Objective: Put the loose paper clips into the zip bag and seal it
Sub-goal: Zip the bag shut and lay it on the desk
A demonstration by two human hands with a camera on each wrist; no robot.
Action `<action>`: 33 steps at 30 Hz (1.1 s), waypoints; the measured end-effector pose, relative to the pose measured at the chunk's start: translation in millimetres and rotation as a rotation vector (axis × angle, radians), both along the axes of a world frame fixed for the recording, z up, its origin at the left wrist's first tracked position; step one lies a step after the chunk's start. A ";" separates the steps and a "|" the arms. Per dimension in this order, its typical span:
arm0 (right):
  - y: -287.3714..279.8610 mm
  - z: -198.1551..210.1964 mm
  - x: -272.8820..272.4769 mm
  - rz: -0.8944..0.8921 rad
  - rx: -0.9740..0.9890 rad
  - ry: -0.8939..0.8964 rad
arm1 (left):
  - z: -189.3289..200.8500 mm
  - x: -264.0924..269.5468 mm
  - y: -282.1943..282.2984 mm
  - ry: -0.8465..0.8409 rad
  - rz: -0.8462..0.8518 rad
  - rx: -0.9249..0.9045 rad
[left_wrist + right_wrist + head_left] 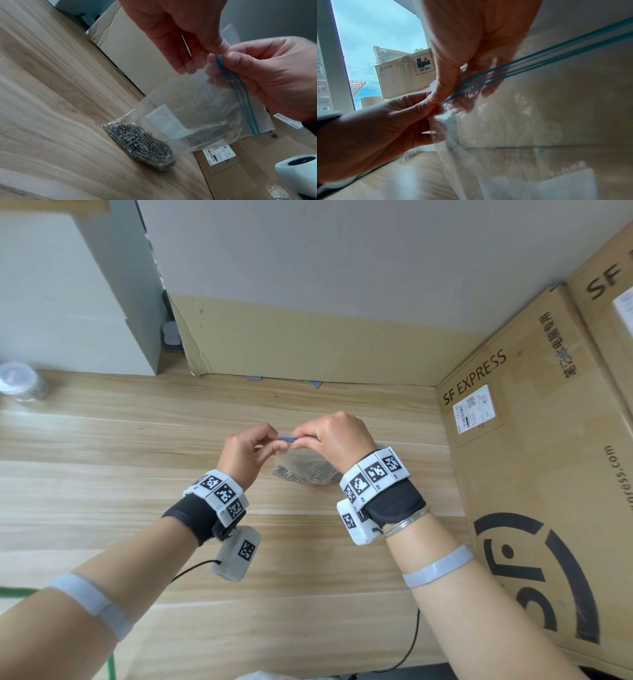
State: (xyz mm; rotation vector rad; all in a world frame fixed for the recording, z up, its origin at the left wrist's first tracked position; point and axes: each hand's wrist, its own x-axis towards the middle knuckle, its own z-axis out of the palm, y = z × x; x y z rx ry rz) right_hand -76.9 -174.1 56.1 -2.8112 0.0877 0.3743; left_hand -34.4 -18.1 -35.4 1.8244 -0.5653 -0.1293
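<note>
A clear zip bag (301, 470) (197, 108) stands with its bottom on the wooden table (137, 474). A heap of silver paper clips (140, 143) fills its lower end. Both hands hold its top edge up off the table. My left hand (274, 440) pinches the left end of the teal zip strip (287, 438) (240, 92) (539, 56) between thumb and forefinger. My right hand (299, 440) pinches the strip right beside it, the fingertips of both hands almost touching. I see no loose clips on the table.
Large SF Express cardboard boxes (534, 474) wall off the right side. A cardboard sheet (308, 344) leans at the back and a white box (68, 302) stands at the back left. A clear jar (20, 381) is at the left edge.
</note>
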 end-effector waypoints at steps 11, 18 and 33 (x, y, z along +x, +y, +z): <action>1.9 -1.8 0.5 0.006 -0.011 -0.017 | 0.7 1.7 0.0 -0.071 -0.071 -0.007; 2.0 -2.1 -0.3 -0.007 0.023 -0.041 | -0.5 2.3 -1.1 -0.126 -0.098 0.024; -2.2 -3.5 -0.9 -0.008 0.044 -0.091 | -0.4 9.2 -4.1 -0.077 -0.227 0.094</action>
